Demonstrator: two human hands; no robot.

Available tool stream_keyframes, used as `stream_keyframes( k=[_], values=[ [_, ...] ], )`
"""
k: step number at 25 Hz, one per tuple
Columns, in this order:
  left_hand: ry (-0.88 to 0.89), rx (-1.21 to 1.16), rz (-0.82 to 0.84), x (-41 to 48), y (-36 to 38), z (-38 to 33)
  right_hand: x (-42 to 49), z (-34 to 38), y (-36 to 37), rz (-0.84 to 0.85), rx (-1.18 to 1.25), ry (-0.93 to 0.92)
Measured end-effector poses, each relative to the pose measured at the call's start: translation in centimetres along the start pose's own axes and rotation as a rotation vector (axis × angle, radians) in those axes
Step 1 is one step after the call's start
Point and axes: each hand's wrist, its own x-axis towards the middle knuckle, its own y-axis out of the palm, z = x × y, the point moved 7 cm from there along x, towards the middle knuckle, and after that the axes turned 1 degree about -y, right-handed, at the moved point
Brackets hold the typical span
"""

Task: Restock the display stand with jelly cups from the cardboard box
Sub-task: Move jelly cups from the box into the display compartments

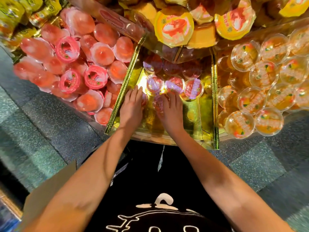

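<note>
Placement under way: right hand (168,108) curls round a jelly cup (158,102) in the middle bin (192,114) of the display stand (123,91), left hand (132,104) flat-fingered beside it. Next, likely: seat it against the row (174,84) there, then let go.

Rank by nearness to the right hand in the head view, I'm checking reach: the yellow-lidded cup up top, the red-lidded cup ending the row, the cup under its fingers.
1. cup under the fingers, held by the right hand, middle bin.
2. red-lidded cup, row's right end.
3. yellow-lidded cup, upper tier, behind.
</note>
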Motion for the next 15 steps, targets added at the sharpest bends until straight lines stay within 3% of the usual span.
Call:
stream_keyframes(
  k=[4,15],
  values=[
    [0.027,-0.021,0.071,0.3,0.3,0.2,-0.1,-0.1,-0.2,0.007,-0.030,-0.014],
    [0.039,-0.124,-0.009,0.4,0.3,0.1,-0.2,1.1,0.5,-0.051,0.134,-0.036]
  ],
)
